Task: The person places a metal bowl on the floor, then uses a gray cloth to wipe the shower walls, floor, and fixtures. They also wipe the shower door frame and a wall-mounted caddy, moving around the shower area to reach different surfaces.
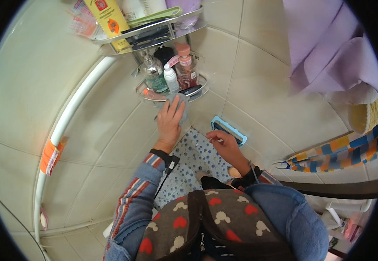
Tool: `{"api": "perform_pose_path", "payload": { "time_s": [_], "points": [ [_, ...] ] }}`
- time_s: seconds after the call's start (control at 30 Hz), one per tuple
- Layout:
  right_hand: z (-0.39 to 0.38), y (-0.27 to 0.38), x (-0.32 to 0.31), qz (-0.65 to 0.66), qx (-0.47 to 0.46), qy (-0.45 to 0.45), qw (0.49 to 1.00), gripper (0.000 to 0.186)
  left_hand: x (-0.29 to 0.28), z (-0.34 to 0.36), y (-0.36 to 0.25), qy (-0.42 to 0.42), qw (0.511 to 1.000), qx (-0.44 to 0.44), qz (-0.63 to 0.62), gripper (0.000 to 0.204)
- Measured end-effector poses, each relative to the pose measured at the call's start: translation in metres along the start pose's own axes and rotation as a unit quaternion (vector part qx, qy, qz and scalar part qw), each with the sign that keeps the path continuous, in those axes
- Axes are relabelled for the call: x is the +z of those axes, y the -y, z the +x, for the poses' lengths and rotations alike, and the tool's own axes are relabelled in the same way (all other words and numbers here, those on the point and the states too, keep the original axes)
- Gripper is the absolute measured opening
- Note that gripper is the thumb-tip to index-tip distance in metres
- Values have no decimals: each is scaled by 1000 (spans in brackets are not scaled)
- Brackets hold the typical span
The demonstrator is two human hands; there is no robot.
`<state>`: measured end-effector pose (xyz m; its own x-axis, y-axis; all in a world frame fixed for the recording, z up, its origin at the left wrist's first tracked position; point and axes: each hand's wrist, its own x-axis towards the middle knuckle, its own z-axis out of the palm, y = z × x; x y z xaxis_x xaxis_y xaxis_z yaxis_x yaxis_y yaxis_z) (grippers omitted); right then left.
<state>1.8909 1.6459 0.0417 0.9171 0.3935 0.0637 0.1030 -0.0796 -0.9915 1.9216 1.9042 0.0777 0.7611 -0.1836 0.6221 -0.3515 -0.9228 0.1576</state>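
Basically, left hand (170, 118) is up against the tiled wall, fingers spread flat over a pale grey-blue cloth (181, 104), pressing it to the wall right under the rim of the lower corner rack (199, 90). Cloth sits between palm and tile, touching the underside edge of that rack; it is mostly covered by the hand, so its full shape is unclear.

Right hand (226, 145) is lower and to the right of the lower corner rack, well below it, fingers pinched narrow with the tips together near a blue-framed holder (229, 129) fixed on the wall. Whether it grips anything small I cannot tell; nothing shows between the fingertips.

Key relation: the cloth lies straight ahead of and above the left forearm, along the arm's own line, pointing up toward the lower corner rack. Left hand is on it, right hand is apart from it, so left is clearly the nearer one.

On the lower corner rack: a clear pump bottle (152, 69), a small white bottle (170, 77), a pink-capped bottle (184, 65). Above it, an upper rack (154, 32) with a yellow tube (108, 19). Left of the lower corner rack runs a white curved pipe (73, 106) with orange tape (50, 155). Below it, a pebble-pattern floor (193, 156). Far right of it, a lilac towel (328, 48).
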Motion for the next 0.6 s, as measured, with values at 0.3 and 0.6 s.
{"api": "perform_pose_path", "payload": {
  "time_s": [0.3,0.6],
  "points": [
    [-15,-23,-26,-12,20,-64,998,22,0,-14,-9,20,996,87,-8,63],
    [-17,-10,-12,-15,34,-11,999,22,68,88,-62,89,956,218,174,47]
  ]
}}
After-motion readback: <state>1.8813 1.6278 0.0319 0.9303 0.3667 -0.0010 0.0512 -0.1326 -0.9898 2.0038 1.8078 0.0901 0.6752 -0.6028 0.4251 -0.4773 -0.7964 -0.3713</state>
